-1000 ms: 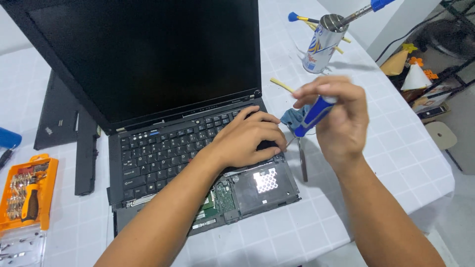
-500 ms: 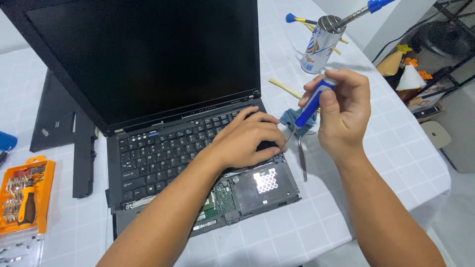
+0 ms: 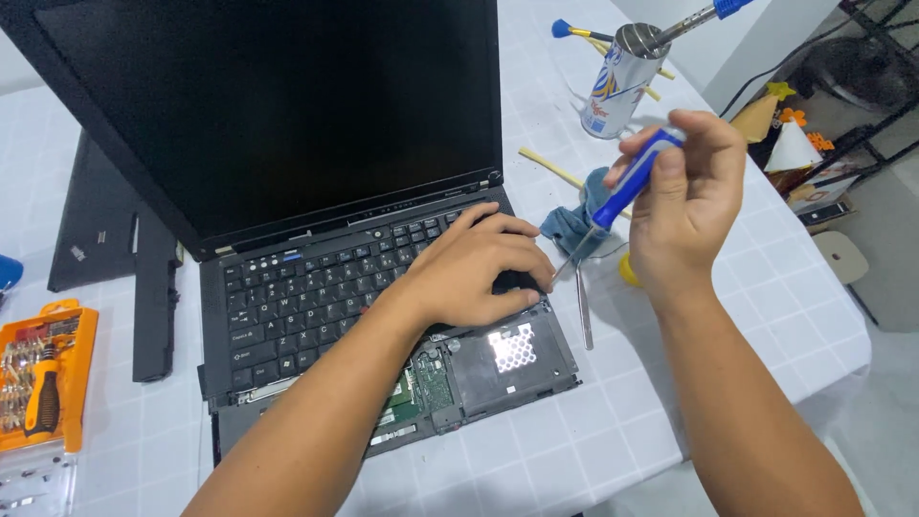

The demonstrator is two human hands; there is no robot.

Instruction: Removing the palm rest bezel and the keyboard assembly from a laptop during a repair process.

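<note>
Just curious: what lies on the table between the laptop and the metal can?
In the head view, a crumpled blue cloth and a yellow stick lie between the laptop and the can.

A white tiled table [image 3: 728, 316] carries an open black laptop [image 3: 287, 172], an orange bit case [image 3: 43, 373] at the left edge, a black panel [image 3: 96, 220], a metal can [image 3: 622, 81], a blue cloth [image 3: 574, 220] and yellow sticks [image 3: 550, 165].

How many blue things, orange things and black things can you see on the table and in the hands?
Blue: 3 - screwdriver handle in the right hand, cloth, blue tip by the can
Orange: 1 - bit case
Black: 3 - laptop under the left hand, flat panel, long bar
Total: 7
</note>
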